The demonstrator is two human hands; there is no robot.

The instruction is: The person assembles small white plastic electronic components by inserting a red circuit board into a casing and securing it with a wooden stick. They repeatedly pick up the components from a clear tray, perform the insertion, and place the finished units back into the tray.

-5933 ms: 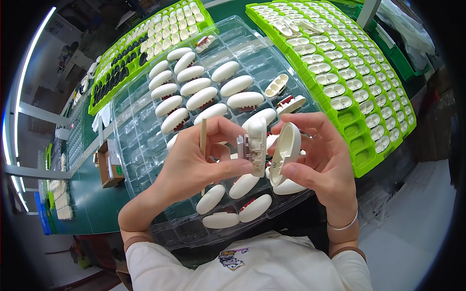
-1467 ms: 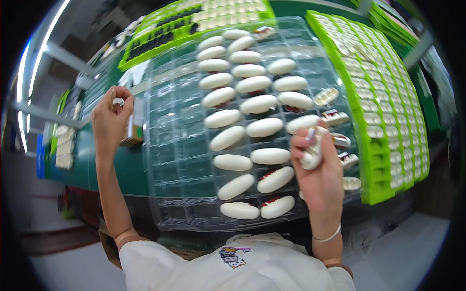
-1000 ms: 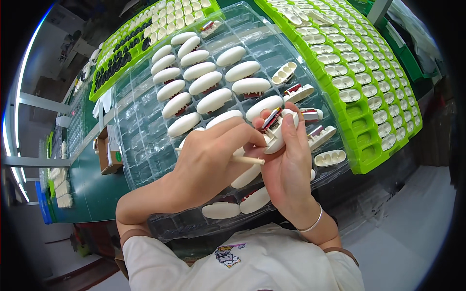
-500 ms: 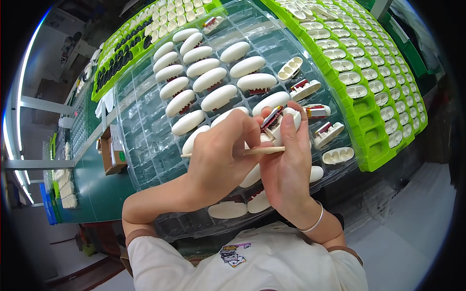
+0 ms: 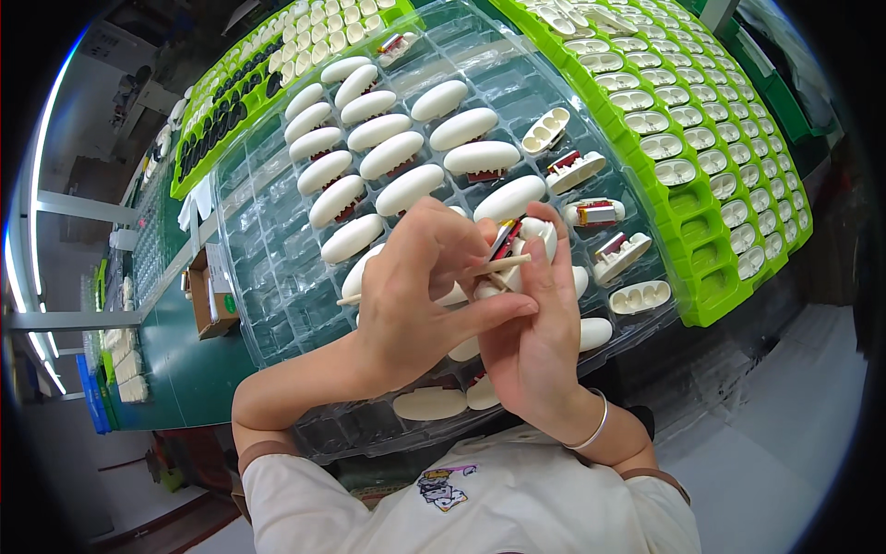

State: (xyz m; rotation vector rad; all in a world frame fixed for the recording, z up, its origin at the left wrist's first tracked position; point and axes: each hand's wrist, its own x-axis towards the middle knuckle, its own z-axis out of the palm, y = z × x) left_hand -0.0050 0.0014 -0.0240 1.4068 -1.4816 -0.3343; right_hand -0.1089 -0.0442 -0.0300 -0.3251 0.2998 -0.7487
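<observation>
My left hand is closed around a thin pale stick, whose tip rests over the piece in my right hand. Cupped and closed, my right hand holds a white earbud-case insert with a silver battery and a dark red circuit board showing. Fingers hide part of the insert. Under both hands spreads a clear plastic tray with rows of closed white oval cases. Along its right side lie inserts with red boards, such as one insert, and an insert with two hollows.
A green tray of white two-hollow inserts stands to the right. Another green tray with black and white shells lies at the far left. A cardboard box sits on the green table left of the clear tray.
The stick's tip has moved up and over the insert, and my left thumb now reaches across to my right thumb. Both hands have shifted slightly left; the insert is tilted differently.
</observation>
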